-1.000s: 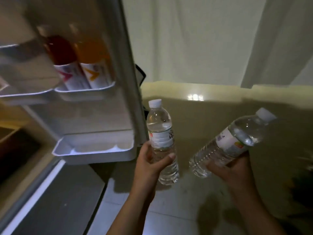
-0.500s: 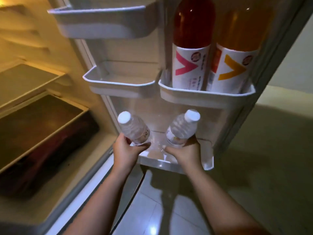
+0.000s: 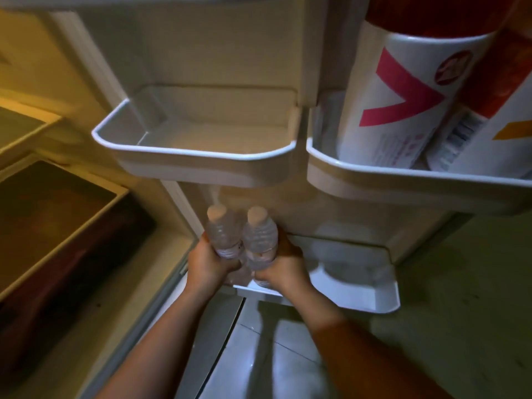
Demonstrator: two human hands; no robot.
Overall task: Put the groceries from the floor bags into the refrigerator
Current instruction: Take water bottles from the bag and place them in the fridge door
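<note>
1. The left hand (image 3: 208, 260) grips one water bottle (image 3: 224, 231); the right hand (image 3: 283, 267) grips a second water bottle (image 3: 260, 240) just beside it.
2. Both bottles stand at the left end of the lowest door shelf (image 3: 359, 300).
3. Above, a red drink bottle (image 3: 403, 96) and an orange drink bottle (image 3: 495, 116) sit in the upper right door bin (image 3: 403, 180).
4. The bin to its left (image 3: 201, 156) holds nothing.
</note>
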